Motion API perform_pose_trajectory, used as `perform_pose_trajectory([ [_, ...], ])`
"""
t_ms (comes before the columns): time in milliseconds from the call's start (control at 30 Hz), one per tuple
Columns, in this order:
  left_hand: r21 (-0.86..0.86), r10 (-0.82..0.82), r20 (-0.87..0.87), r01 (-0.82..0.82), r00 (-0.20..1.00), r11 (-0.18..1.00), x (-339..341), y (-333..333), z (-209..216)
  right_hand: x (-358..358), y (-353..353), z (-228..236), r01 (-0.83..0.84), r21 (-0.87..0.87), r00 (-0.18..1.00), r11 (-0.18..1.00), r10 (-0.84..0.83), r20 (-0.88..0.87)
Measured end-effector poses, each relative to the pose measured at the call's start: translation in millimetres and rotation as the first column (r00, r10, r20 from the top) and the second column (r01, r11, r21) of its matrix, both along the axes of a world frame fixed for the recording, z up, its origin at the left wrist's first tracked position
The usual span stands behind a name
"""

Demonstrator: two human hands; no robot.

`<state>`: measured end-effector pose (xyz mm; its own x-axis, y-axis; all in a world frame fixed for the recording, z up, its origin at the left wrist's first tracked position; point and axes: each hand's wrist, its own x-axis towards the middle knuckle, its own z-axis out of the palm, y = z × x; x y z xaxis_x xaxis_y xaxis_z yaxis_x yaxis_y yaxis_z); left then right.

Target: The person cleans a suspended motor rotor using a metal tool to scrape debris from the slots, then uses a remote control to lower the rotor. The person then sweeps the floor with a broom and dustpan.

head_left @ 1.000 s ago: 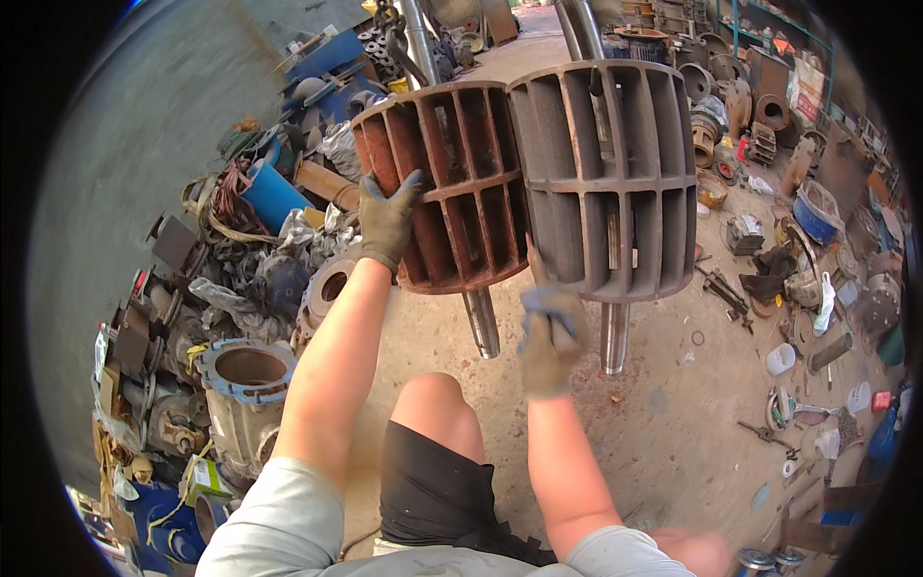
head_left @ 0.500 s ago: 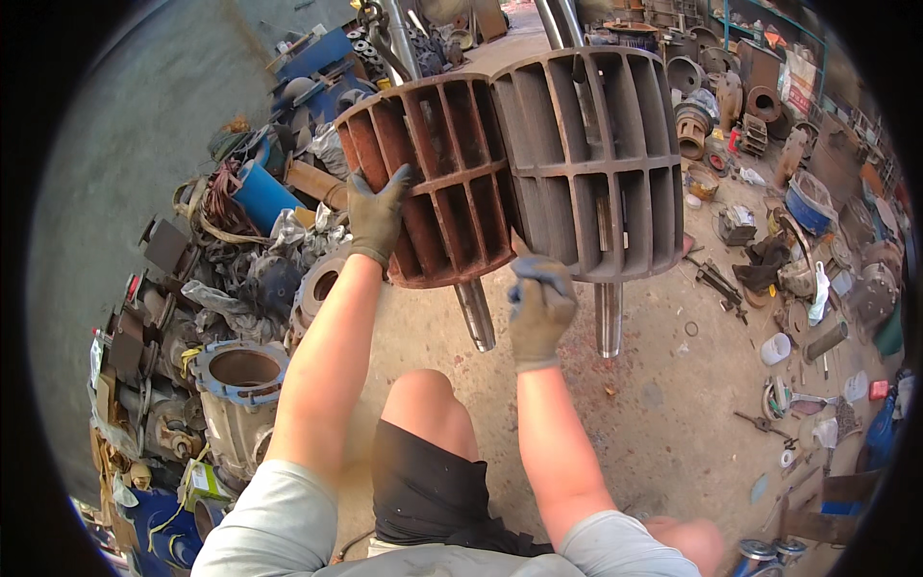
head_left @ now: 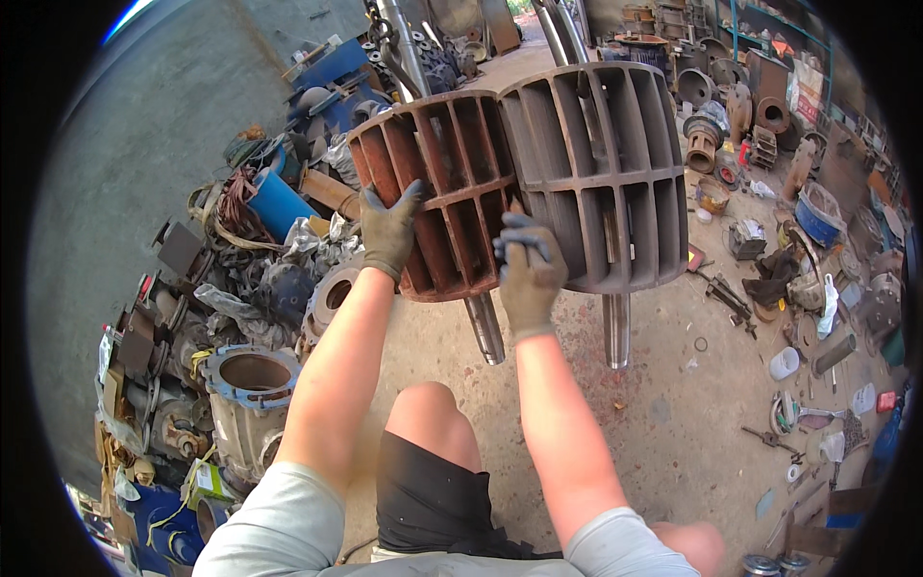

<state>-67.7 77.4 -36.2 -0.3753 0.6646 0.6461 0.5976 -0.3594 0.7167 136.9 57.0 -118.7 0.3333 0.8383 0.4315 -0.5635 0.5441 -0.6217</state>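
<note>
In front of me two vaned rotors on steel shafts stand side by side. The left rotor point(head_left: 438, 197) is rust-red; the right rotor point(head_left: 601, 183) is larger and grey-brown. My gloved left hand point(head_left: 389, 226) grips the left side of the rust-red rotor, its thumb and fingers spread over a vane. My gloved right hand point(head_left: 529, 269) is closed near the gap between the rotors, holding a small brownish pointed piece point(head_left: 516, 205), mostly hidden by the fingers. A bare shaft end point(head_left: 485, 330) sticks out below the red rotor, and another shaft end point(head_left: 616, 332) below the grey one.
A chain point(head_left: 383, 38) runs along the red rotor's upper shaft. Left of me lie a flanged housing point(head_left: 252, 375), a blue cylinder point(head_left: 279, 204) and heaped metal parts. Scattered on the right floor are a white cup point(head_left: 784, 363), a blue-rimmed tub point(head_left: 817, 213) and tools.
My right hand has moved up and slightly left along the gap between the rotors with the small piece. My left hand stays on the red rotor, while the whole view has shifted slightly.
</note>
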Motion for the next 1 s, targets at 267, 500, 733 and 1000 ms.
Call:
perform_pose_trajectory([
  [267, 0.013, 0.080, -0.045, -0.079, 0.996, 0.997, 7.8, -8.7, 4.7, -7.0, 5.6, 7.9, -0.073, -0.038, 0.994, 0.997, 0.070, -0.082],
  [500, 0.011, 0.080, -0.040, -0.079, 0.996, 0.997, 7.4, -11.0, 5.8, -8.3, 9.7, 0.9, -0.152, -0.158, 0.988, 0.976, 0.146, -0.049],
  [733, 0.022, -0.069, 0.036, 0.068, 0.997, 0.997, -13.6, 0.3, -4.0, -15.4, 17.9, -15.5, -0.321, -0.123, 0.941, 0.939, 0.301, -0.158],
  [1000, -0.009, 0.012, -0.323, -0.015, 0.946, 1.000, -45.0, 6.7, -4.9, -3.7, -44.9, -52.9, -0.185, -0.256, 0.983, 0.949, 0.183, -0.034],
])
